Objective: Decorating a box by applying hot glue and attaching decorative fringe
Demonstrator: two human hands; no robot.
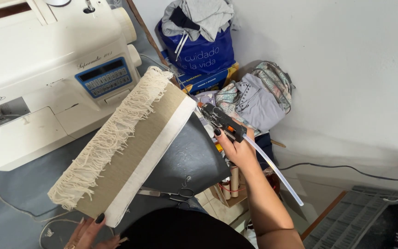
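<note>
Grey table beside a white sewing machine. Our left hand propped the fringed fabric panel tilted from beneath, exposing its white edge. Our right hand gripped the glue gun, nozzle at that edge.

One sewing machine, one glue gun, one pair of scissors and two hands are seen.

My work table has a grey-blue top. On it, at my left, stands the white sewing machine. Near my body a pair of scissors lies on the dark part of the table, and some thin thread lies loose at the front edge.
</note>
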